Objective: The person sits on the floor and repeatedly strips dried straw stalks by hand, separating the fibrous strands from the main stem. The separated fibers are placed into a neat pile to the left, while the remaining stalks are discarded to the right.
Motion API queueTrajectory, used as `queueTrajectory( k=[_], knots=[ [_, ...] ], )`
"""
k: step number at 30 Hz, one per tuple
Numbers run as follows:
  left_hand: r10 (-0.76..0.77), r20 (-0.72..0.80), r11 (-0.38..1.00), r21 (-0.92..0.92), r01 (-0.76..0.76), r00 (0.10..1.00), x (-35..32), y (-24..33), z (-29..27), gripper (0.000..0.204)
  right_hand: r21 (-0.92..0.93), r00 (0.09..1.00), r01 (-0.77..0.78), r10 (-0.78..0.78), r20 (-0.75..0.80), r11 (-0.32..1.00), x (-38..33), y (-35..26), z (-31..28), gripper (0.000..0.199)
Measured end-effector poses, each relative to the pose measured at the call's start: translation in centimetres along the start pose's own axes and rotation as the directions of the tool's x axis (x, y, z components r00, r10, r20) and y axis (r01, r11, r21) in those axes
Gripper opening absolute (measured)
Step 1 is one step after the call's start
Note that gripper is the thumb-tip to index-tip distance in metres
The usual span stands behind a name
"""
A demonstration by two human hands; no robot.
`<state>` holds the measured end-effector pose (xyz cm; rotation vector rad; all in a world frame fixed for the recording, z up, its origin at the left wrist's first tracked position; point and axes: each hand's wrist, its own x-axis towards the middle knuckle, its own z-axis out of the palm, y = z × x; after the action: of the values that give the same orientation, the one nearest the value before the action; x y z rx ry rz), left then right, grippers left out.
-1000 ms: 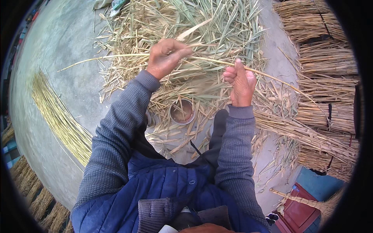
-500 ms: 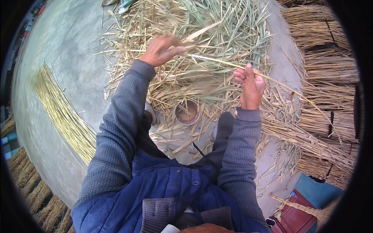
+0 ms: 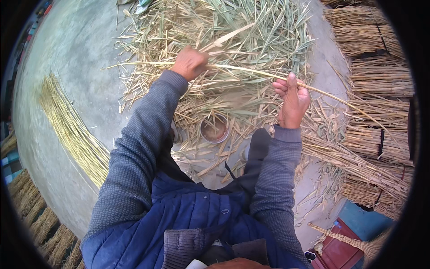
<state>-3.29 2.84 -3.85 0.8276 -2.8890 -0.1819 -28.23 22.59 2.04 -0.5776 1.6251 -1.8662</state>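
Observation:
A long, thin reed stalk stretches between my two hands, above a heap of dry and greenish leaf strips. My left hand is closed in a fist around its left part, with a broad pale leaf strip sticking out beside the fist. My right hand pinches the stalk between thumb and fingers, palm turned up. Beyond that hand the thin end of the stalk runs off to the right. A small round bowl with brownish contents stands below, between my feet.
On the left a bundle of yellowish stripped stalks lies on the concrete floor. Stacked reed bundles line the right side, and loose unstripped stalks lie against them. A dark red box and a hand broom sit at the lower right.
My left hand has turned over into a tighter fist and shifted slightly right. My right hand has moved a little to the right, still pinching the stalk.

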Motion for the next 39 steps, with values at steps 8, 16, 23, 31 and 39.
queueTrajectory(
  k=[8,16,23,31,39],
  knots=[
    [-0.038,0.027,0.673,-0.739,0.046,0.999,0.3,1.0,-0.7,0.036,0.043,0.998,0.02,-0.023,0.061,0.999,0.1,0.1,-0.1,0.036],
    [-0.368,0.09,0.117,-0.983,0.143,0.925,0.7,-0.4,-2.3,0.023,0.04,0.992,0.027,-0.031,0.126,0.999,0.0,-0.3,-0.5,0.031],
    [-0.19,-0.244,0.952,-0.282,0.118,0.951,0.3,1.5,-2.9,0.042,0.03,0.99,-0.007,0.003,0.144,1.0,-0.4,0.2,0.8,0.031],
    [0.064,-0.244,0.968,-0.221,-0.12,0.968,1.4,5.0,-2.0,0.021,0.018,0.978,-0.106,0.101,0.182,0.994,-0.7,1.5,2.1,0.034],
    [-0.043,-0.054,0.946,-0.324,0.023,0.998,0.0,1.4,-1.7,0.023,0.048,0.99,-0.115,0.111,0.087,0.992,0.3,1.0,0.3,0.036]
  ],
)
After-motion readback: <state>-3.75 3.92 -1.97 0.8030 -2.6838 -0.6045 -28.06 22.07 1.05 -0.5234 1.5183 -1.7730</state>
